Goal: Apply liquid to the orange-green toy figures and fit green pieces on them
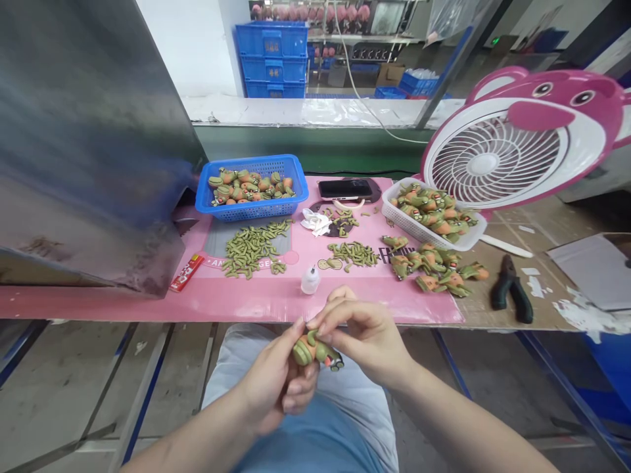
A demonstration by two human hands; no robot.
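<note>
The left hand [276, 374] grips the figure [308, 353] from its left; the right hand [362, 332] pinches at its green limb [311, 337]. Its long axis runs crosswise, eyed end pointing right and slightly down. Beyond the grip stands a bottle [310, 282].

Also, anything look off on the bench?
Mostly litter: ragged white scraps right of the black-handled pliers, looking torn, and a crumpled white tissue among piles of small curved green pieces. No obvious spill or damage.
</note>
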